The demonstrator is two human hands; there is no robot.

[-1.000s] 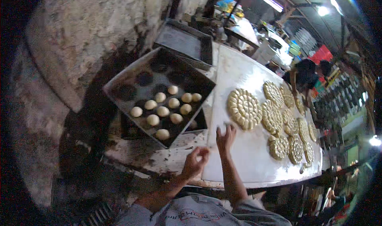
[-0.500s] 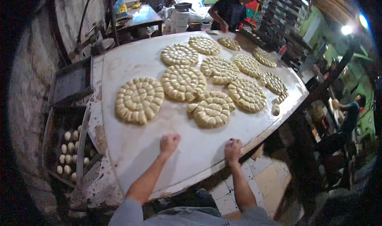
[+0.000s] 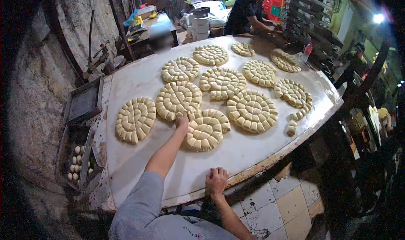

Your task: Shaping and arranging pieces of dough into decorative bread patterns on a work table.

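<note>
My left hand reaches forward over the table, its fingers closed at a dough piece on the left end of a round of cut dough. The fingertips are partly hidden there, close to the lower edge of another dough round. Near the front edge of the white table rests my right hand, fingers curled under; what they may hold is hidden. Each pale round consists of small dough pieces set in rings. To the right lies a larger round; at the far left lies an oval one.
More dough rounds cover the table's far half; one on the right trails off to a loose dough piece. Left of the table sits a metal tray with several pale balls. A co-worker bends over the far end. A bottle stands at right.
My left hand has gone forward from bare tabletop to the dough round's end. My right hand has drawn left and nearer along the front edge. The view has shifted.
</note>
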